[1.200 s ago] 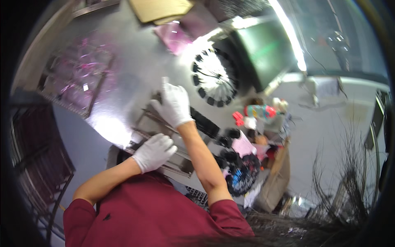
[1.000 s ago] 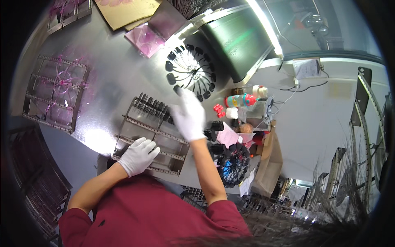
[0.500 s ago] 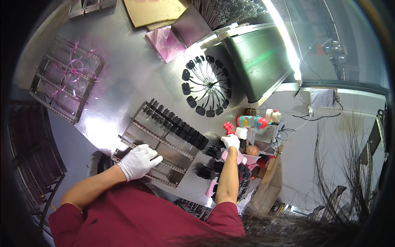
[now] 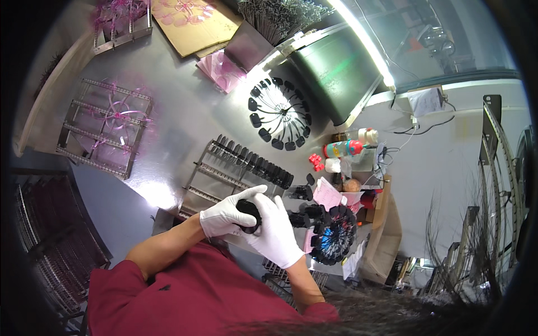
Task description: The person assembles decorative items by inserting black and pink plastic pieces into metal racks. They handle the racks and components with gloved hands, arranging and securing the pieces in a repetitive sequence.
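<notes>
My left hand (image 4: 225, 216), in a white glove, is closed round one side of a dark, rounded bundle of black pieces (image 4: 247, 208). Against its other side curls my gloved right hand (image 4: 276, 231), so the bundle sits between both palms, partly hidden. Just beyond them lies a metal rack (image 4: 210, 172) whose far bar carries a row of flat black pieces (image 4: 255, 166). Loose black pieces (image 4: 305, 215) lie to the right of my right hand. Beside those is a round cluster of black pieces (image 4: 334, 236) with a shiny bluish middle.
A ring of black paddle-shaped pieces on thin stems (image 4: 284, 112) lies beyond the rack. Another rack with pink ties (image 4: 106, 126) is at the left. At the right stand a turquoise bottle (image 4: 339, 149), red blocks (image 4: 316, 163), pink paper (image 4: 328, 194) and a cardboard box (image 4: 381, 235).
My right hand has come back from beside the red blocks to meet my left. My left hand has left the rack, and both now hold the black bundle. The view has shifted.
</notes>
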